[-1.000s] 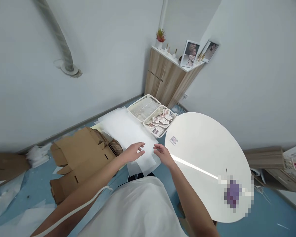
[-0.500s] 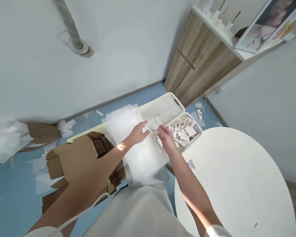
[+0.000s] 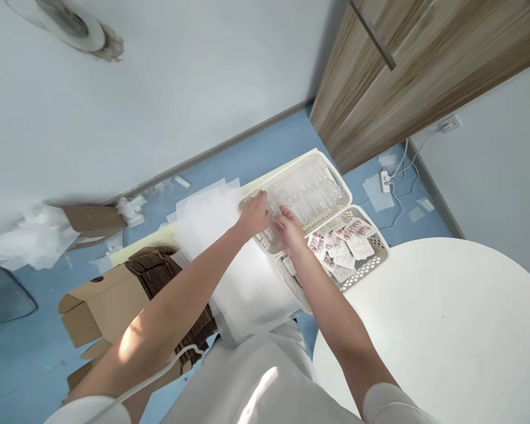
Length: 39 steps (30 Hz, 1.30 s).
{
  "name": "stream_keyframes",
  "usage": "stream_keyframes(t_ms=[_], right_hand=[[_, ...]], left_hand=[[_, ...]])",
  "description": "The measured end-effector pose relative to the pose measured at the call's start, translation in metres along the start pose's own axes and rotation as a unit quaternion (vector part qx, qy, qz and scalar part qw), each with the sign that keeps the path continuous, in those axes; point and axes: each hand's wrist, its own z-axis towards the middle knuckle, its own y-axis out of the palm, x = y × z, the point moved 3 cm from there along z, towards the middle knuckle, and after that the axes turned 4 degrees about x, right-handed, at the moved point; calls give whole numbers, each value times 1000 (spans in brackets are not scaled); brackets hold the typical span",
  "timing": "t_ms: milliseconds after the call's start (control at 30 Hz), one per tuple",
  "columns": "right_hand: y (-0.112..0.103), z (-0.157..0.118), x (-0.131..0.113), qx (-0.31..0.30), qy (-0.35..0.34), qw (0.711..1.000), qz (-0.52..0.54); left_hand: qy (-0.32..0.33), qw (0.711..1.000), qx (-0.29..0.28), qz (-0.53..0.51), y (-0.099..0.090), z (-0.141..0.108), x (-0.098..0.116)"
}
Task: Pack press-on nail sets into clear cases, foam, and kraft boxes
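Two pale perforated baskets stand side by side. Clear plastic cases lie in the farther basket [image 3: 347, 191]; printed cards [image 3: 360, 238] with nail pictures fill the nearer basket [image 3: 382, 253]. My left hand [image 3: 255, 215] is over the left end of the farther basket, fingers curled down at the clear cases; what they hold, if anything, is hidden. Just to its right, my right hand [image 3: 290, 231] has its fingers bent together at the near rim of that basket, around something too small to make out. White translucent sheets [image 3: 242, 282] are stacked left of the baskets, below my left forearm.
A round white table [image 3: 441, 330] is at the right. Flattened cardboard boxes [image 3: 115, 300] lie at the left. Behind are a wooden cabinet [image 3: 406, 76] and a power strip [image 3: 384, 181] with cables. Packing scraps [image 3: 30, 235] litter the blue floor.
The view has moved closer to the baskets. My left hand has gone over the clear cases and its fingers have curled. My right hand has moved from the cards' edge towards the cases, fingers now bent.
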Motion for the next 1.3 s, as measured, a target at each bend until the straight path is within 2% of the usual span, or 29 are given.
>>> stream_keyframes(t_ms=[233,400,600,800,933,1033,1167,1300], right_hand=[[2,1,-1,11,0,1000,-25],[-3,-24,-5,23,-66,997,-14],[-21,-91,-1,28,-158,987,-10],[-50,-178,30,56,-228,972,-14],[-81,-237,59,99,-253,962,-16],[-110,-277,78,147,-270,951,-38],[-150,-319,102,211,-284,932,-75],[-191,-345,123,266,-301,913,-67]], left_hand=[[-20,1000,12,-3,4,0,-9],[26,995,85,-43,-7,-21,-5],[100,973,175,-115,-23,-82,6],[166,946,203,-190,-27,-169,19],[217,942,165,-196,-19,-226,37],[254,938,114,-205,-8,-259,56],[281,921,-5,-271,15,-287,86],[293,901,-102,-303,40,-309,118]])
